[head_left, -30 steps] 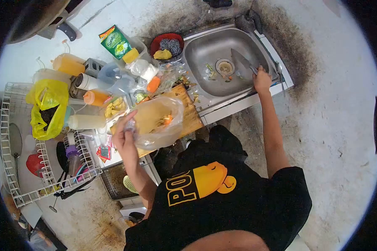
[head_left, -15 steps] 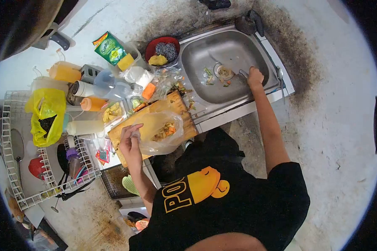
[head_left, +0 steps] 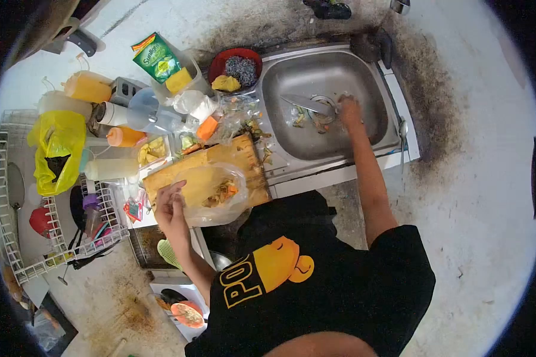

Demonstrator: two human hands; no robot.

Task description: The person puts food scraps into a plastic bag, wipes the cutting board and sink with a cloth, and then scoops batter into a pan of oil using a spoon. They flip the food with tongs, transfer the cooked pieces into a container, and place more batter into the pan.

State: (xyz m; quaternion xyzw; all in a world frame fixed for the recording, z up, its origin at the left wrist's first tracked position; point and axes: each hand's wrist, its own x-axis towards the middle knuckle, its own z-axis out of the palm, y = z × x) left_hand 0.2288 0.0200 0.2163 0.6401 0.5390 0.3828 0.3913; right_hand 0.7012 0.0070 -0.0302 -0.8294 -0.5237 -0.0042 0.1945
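Note:
A clear plastic bag [head_left: 205, 208] with food scraps [head_left: 225, 193] inside lies open over the wooden cutting board [head_left: 244, 152]. My left hand [head_left: 171, 208] is at the bag's left edge, its bent fingers gripping the plastic. In the metal sink [head_left: 315, 146], my right hand [head_left: 350, 113] is closed, slightly blurred, around the end of a knife [head_left: 304, 102]. The blade points left across the round drain [head_left: 324, 119]. Wet vegetable scraps [head_left: 298, 116] lie beside the drain.
Sauce bottles [head_left: 89, 87], a green soap pouch [head_left: 156, 58] and a red bowl [head_left: 235, 65] with scrubbers stand behind the board. A yellow bag [head_left: 58, 149] is by a white wire rack [head_left: 33, 271]. A spoon [head_left: 403, 132] rests at the sink's right edge.
My right hand has moved slightly left and down in the sink, and the knife blade now shows across the drain. The whole view has shifted a little; my left hand stays at the bag.

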